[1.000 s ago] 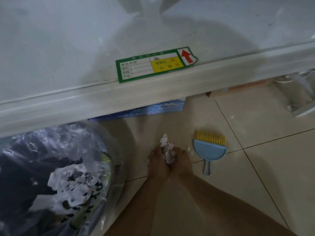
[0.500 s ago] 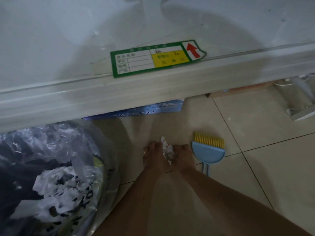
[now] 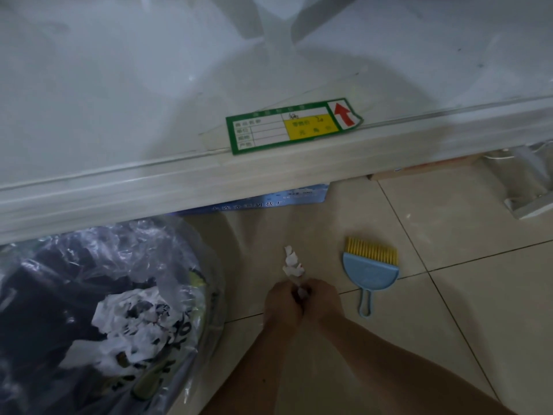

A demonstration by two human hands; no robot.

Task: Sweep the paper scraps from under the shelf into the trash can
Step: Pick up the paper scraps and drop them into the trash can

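1. Head view, lower centre of the frame: the left hand [image 3: 282, 304] and the right hand [image 3: 323, 301] are pressed together side by side, fingers curled inward, clutching a bunch of white paper scraps [image 3: 292, 263] between them. Part of the bunch sticks up out of the top of the two fists; the rest is hidden inside the grip.

2. Whether the bunch is already off the tiled floor [image 3: 449, 295] or only just above it, I cannot tell from this angle.

3. Step in hand, as I judge it: the gathering is done by hand, not with the tool. The blue hand brush [image 3: 369, 274], with yellow bristles, lies flat on the tiles just right of the hands, its handle toward the bottom of the frame, touched by neither hand.

4. Where things must go: the trash can [image 3: 191, 295], lined with a clear plastic bag and already holding crumpled white paper, fills the lower left of the frame, near the hands.

5. Next move, in my view: carry the bunch leftward and up over the can's rim, keeping both fists tight so no loose bit drops, then release only once above the bag's opening.

6. Across the middle of the frame runs the white shelf [image 3: 269, 175] edge with a green price label [image 3: 287, 127]; a blue printed packet [image 3: 269, 202] shows beneath it. Any scraps left under the shelf are hidden, so a check there would follow.
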